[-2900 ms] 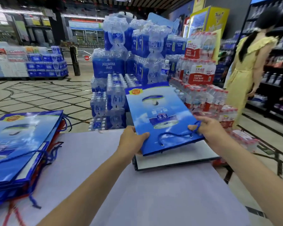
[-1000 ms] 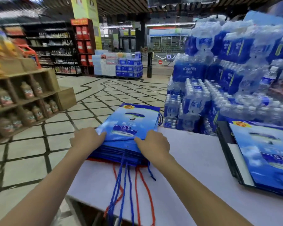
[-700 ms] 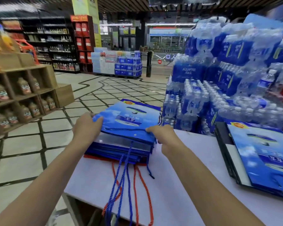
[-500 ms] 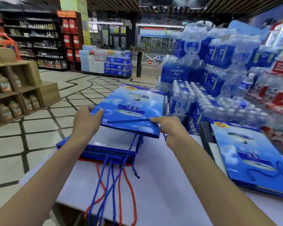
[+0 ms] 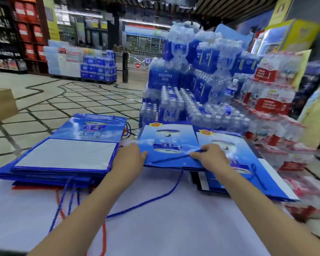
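Supermarket floor: left hand [image 5: 127, 159] grips near-left corner of flat blue bag [image 5: 170, 143], fingers wrapped round edge, thumb on top. Right hand [image 5: 210, 157] pinches bag's near edge, fingers closed over blue cord handle [image 5: 174, 157]. Bag held flat just above white worktop [image 5: 164, 233], between tall bag stack [image 5: 67, 154] at left and second stack [image 5: 248, 174] at right, overlapping latter. Loose cord [image 5: 166, 194] trails onto worktop. Shrink-wrapped water packs [image 5: 183, 80] piled behind.

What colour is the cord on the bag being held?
Blue: the cord matches the bag. Best seen in head view.
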`<state>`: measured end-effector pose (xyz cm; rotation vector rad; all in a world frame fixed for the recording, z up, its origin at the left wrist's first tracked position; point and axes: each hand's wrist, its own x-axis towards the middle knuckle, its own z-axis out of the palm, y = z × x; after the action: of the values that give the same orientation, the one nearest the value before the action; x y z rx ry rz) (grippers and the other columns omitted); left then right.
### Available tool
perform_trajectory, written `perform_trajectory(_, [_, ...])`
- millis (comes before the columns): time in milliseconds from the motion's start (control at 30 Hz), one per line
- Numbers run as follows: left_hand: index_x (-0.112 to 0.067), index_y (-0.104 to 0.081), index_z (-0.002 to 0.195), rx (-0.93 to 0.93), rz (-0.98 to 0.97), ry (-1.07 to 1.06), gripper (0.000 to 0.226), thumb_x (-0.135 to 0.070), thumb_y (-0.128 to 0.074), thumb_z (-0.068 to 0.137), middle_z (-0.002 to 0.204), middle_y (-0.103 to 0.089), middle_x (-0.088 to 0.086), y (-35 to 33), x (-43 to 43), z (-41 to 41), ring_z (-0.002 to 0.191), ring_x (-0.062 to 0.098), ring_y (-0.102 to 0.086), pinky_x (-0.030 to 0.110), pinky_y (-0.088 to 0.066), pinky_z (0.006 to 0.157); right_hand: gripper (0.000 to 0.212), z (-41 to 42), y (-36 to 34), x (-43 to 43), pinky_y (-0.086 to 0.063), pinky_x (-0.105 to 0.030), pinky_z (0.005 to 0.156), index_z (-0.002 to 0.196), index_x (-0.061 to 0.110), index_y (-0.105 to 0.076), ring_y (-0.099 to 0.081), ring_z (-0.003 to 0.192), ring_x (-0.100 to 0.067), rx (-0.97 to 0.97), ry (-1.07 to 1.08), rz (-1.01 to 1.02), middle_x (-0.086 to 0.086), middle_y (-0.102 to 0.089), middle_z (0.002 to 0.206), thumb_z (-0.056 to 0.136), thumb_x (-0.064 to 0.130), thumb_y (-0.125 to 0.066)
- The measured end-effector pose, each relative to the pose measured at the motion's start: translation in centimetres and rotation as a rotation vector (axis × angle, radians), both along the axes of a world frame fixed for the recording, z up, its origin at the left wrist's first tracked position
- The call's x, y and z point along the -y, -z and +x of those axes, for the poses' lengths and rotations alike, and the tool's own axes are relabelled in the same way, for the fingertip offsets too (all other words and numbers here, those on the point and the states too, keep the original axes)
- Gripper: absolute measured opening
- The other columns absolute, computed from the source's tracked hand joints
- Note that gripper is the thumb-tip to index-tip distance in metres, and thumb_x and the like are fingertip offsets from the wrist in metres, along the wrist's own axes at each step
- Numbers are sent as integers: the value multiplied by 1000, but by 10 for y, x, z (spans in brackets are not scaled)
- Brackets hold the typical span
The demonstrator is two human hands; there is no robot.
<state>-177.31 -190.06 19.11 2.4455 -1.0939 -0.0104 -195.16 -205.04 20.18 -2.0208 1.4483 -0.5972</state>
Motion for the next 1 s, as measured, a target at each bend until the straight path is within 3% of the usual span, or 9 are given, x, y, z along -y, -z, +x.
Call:
perform_trajectory(200, [-9,-55,120,186,264,14,37,-39,-41,102,123,-60,12,28,-2,-9,114,30,-57,34,-45,85,41,-2,33,-4,-24,-38,80,86,24,-65,-55,104,-24,-394,-43,-275,4,-67,92,80,65,-62])
perform_trajectory(367, [-15,-58,119,297,372,-16,27,-26,-44,100,120,-61,7,36,-3,-3,110,27,-60,35,-47,81,45,5,39,-12,-23,-38,78,87,27,-69,-48,104,-24,-630,-194,-578,4,-64,91,84,69,-53])
perform_trajectory(467, [-17,-59,117,407,429,-22,23,-22,-47,98,117,-62,5,34,-6,-4,109,26,-60,33,-44,78,45,13,42,-15,-26,-41,86,86,27,-70,-46,107,-25,-693,-295,-579,4,-63,85,89,66,-49])
perform_trajectory(567, [-16,-54,120,523,403,123,26,-17,-45,96,121,-55,8,35,0,-10,115,29,-49,35,-40,88,46,17,39,-9,-27,-42,89,85,25,-69,-46,106,-24,-709,-331,-547,5,-65,87,88,67,-50])
perform_trajectory(667, [-17,-54,119,331,176,423,26,-27,-41,99,122,-56,7,38,17,-15,114,26,-48,37,-44,90,47,20,31,1,-27,-41,88,82,26,-70,-48,102,-21,-704,-373,-497,7,-66,88,84,70,-54])
perform_trajectory(733, [-20,-53,125,189,139,536,33,-39,-44,99,123,-54,2,39,28,-16,116,22,-48,33,-42,88,46,20,27,8,-27,-39,84,79,27,-70,-50,98,-19,-674,-396,-465,8,-66,86,83,70,-55])
perform_trajectory(833, [-23,-56,117,129,148,553,33,-47,-52,94,114,-56,-1,42,44,-8,104,19,-52,31,-40,78,46,23,26,16,-28,-38,82,72,24,-69,-54,87,-18,-602,-425,-417,6,-65,77,87,65,-54])
perform_trajectory(933, [-19,-54,96,60,94,499,18,-37,-53,95,97,-59,0,46,51,5,91,20,-55,32,-40,69,53,25,31,20,-28,-40,84,57,21,-51,-44,70,-15,-554,-461,-418,2,-48,59,97,56,-45])
perform_trajectory(1000, [-15,-50,89,83,75,422,15,-30,-50,92,89,-54,3,49,48,13,85,24,-53,35,-42,69,45,23,33,21,-28,-40,85,61,21,-53,-41,71,-14,-539,-505,-441,2,-47,61,99,43,-44])
